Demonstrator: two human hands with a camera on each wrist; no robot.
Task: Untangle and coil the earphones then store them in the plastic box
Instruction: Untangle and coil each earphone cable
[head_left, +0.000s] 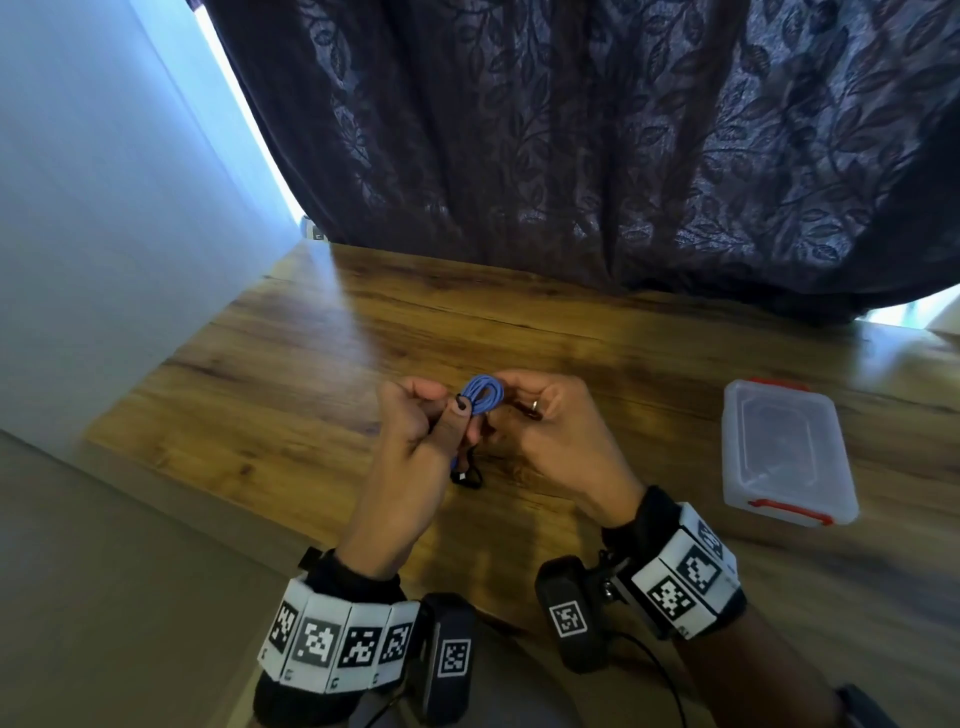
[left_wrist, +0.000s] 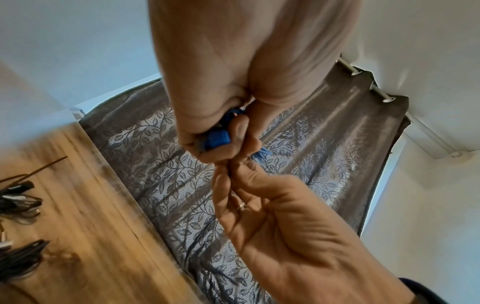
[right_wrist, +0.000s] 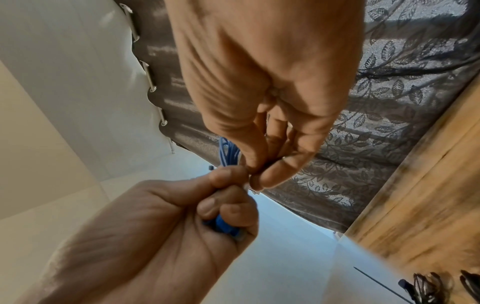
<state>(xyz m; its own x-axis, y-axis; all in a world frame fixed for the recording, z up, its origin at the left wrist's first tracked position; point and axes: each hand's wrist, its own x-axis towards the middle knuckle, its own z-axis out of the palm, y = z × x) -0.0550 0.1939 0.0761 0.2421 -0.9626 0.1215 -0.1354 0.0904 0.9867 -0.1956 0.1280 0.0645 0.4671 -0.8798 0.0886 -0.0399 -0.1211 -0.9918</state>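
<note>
Midair, earphones (head_left: 483, 399) between hands

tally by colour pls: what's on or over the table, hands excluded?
Blue: 1, coiled blue earphones held in both hands
Black: 1, dark cable bundle on the table
Clear with red clips: 1, plastic box, lid on
Total: 3
</note>
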